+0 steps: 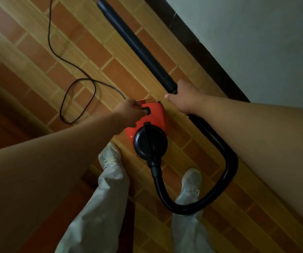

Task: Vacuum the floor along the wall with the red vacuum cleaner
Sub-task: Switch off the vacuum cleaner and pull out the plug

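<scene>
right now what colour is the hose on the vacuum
Black, ribbed hose, looping from the red vacuum cleaner; head view.

Trouser legs, pale and loose, descend to two light shoes: one shoe left of centre, the other shoe to its right and nearer the lower edge. Both stand on tiles of alternating orange-brown and yellow strips.

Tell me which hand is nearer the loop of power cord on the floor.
Left. The left hand rests on the red vacuum cleaner, just right of the power cord. The right hand grips the wand, farther toward the wall.
</scene>
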Demonstrator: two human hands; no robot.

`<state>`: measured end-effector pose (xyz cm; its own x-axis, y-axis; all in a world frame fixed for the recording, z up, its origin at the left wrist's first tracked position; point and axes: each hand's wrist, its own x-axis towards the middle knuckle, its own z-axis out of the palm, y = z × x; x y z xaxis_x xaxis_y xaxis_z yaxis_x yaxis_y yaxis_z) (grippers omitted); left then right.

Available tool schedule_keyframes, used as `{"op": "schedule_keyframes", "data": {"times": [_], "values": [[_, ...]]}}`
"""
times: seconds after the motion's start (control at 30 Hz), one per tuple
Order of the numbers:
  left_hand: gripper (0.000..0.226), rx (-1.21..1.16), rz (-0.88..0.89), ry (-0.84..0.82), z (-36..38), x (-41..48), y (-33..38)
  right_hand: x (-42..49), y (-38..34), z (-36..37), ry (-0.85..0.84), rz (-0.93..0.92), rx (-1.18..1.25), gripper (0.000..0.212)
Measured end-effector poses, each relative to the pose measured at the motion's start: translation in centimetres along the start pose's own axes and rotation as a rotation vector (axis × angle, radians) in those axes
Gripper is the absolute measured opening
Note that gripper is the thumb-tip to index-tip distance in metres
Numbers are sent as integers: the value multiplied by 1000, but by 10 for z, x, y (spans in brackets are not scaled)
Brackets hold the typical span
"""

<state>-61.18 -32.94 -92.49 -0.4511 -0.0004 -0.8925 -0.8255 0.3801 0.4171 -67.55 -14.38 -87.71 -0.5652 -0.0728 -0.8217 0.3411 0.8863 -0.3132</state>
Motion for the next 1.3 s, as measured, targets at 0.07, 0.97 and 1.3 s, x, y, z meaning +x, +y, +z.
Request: {"op": "schedule_keyframes", "data": {"times": [0.07, 0.97, 1.3], "values": [[28, 94, -30, 25, 15, -6, -19, -6, 12, 11, -19, 38, 31, 48], [24, -69, -162, 238, 83, 15, -52, -4, 47, 41, 18, 15, -102, 58], [27, -329, -247, 329, 67, 28, -51, 9, 20, 7, 80, -83, -294, 47]]}}
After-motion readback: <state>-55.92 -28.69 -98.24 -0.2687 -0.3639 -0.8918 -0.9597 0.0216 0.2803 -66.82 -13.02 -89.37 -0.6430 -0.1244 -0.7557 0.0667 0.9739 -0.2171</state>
